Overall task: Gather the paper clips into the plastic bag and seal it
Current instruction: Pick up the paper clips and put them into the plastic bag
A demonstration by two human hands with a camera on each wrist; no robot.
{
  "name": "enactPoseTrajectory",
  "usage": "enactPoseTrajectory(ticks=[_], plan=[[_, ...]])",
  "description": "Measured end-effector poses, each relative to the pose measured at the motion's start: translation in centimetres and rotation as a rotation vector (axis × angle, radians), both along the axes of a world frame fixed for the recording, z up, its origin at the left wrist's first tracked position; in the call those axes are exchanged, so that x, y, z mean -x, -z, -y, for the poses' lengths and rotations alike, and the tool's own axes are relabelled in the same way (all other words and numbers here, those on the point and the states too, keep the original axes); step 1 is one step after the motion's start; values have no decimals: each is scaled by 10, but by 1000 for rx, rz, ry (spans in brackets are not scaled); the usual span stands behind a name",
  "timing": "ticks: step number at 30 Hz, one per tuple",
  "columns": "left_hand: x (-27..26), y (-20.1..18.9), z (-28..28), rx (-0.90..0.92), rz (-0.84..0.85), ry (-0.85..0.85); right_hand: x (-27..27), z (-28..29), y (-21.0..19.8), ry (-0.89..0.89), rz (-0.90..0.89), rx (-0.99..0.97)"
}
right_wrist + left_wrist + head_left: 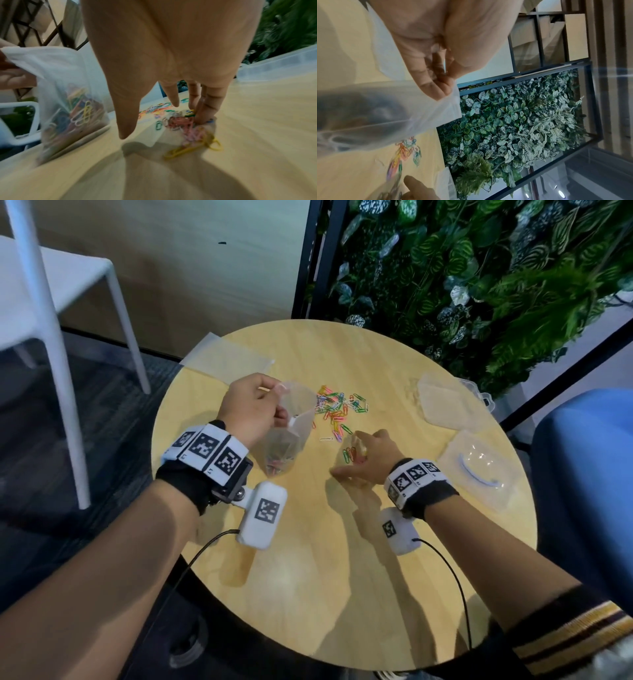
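1. Evidently, left hand (pixel 251 407) pinches the clear plastic bag (pixel 286 436) by its rim, keeping the mouth open.
2. Right hand (pixel 368 462), fingers spread, rakes coloured paper clips (pixel 337 409) across the round wooden table (pixel 342 577) toward the bag.

bag: clear plastic bag (pixel 291 436), upright on the table, mouth open, some clips already inside
clips: colorful paper clips (pixel 339 409) scattered loose just right of it

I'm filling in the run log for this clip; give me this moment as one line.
left hand: holds bag open, upright | right hand: fingers on clips on table | bag: part-filled, unsealed
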State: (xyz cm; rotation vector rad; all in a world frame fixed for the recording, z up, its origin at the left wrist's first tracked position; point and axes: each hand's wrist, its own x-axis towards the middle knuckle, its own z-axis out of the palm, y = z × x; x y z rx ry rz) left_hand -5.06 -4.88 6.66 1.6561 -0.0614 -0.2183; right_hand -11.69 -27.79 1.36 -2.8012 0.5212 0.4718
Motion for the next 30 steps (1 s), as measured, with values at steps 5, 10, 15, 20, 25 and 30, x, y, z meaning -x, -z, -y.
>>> enactPoseTrajectory(ticks=[5, 10, 15, 20, 25, 30], plan=[[-2, -5, -13, -44, 90, 23, -10, -16, 10, -338, -88, 193], [-1, -3, -9, -98, 96, 65, 13, -5, 6, -480, -183, 218], [4, 1, 1, -101, 83, 146, 40, 6, 16, -557, -47, 422], [8, 4, 1, -123, 99, 182, 48, 5, 17, -469, 137, 398], [11, 6, 0, -110, 90, 201, 26, 15, -1, -177, 199, 166], [9, 3, 7, -116, 68, 208, -2, 23, -28, 381, 351, -497]])
